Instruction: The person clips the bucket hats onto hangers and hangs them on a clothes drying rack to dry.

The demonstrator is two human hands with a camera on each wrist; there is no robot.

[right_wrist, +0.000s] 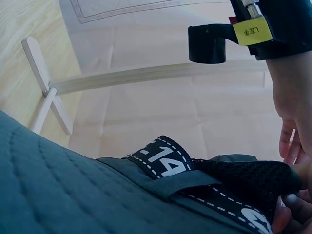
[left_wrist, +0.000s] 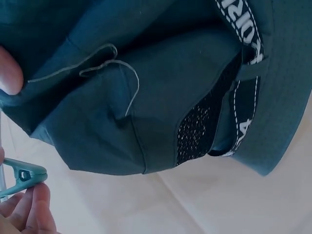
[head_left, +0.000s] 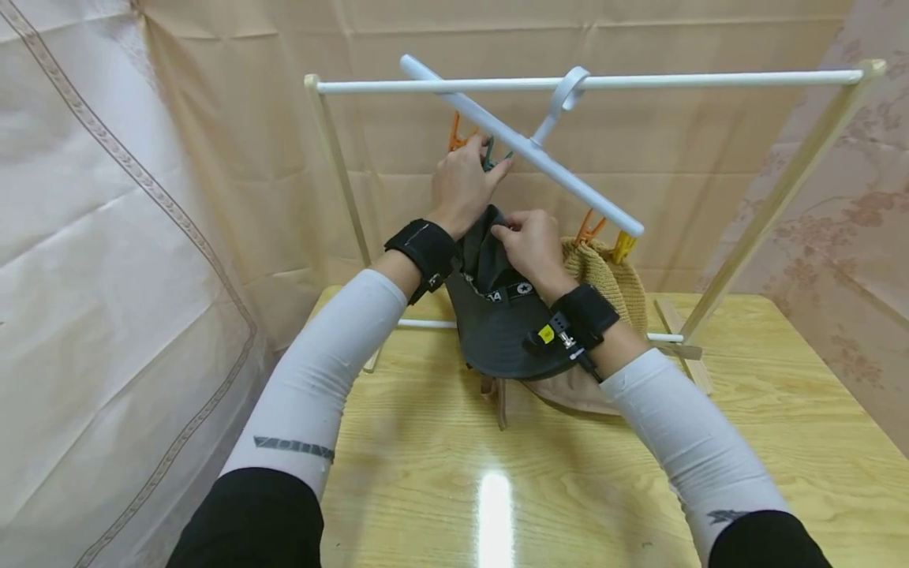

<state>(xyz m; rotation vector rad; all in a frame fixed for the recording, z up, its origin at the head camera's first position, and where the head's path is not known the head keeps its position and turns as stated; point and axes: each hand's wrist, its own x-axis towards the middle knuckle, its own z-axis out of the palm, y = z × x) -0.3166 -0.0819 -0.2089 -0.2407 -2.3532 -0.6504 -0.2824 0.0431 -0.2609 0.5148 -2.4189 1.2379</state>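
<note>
A dark grey-green brimmed hat [head_left: 497,335] with a lettered band hangs below the white hanger [head_left: 525,146]. My right hand [head_left: 533,244] pinches the upper edge of its crown; in the right wrist view, those fingertips [right_wrist: 287,214] are partly cut off beside the black mesh. Up near the hanger bar, my left hand [head_left: 465,183] pinches a green clothespin [head_left: 490,155]. The left wrist view shows that clothespin [left_wrist: 24,176] apart from the hat's fabric [left_wrist: 107,131], where a loose thread lies. An orange clothespin [head_left: 456,134] is just beyond my left hand.
The hanger hooks over the white rail [head_left: 710,80] of a wooden-legged rack. At right, a tan knit hat [head_left: 621,284] hangs from an orange [head_left: 589,227] and a yellow clothespin [head_left: 623,246]. Behind the dark brim, a beige item [head_left: 575,393] hangs low over the wooden table [head_left: 412,473].
</note>
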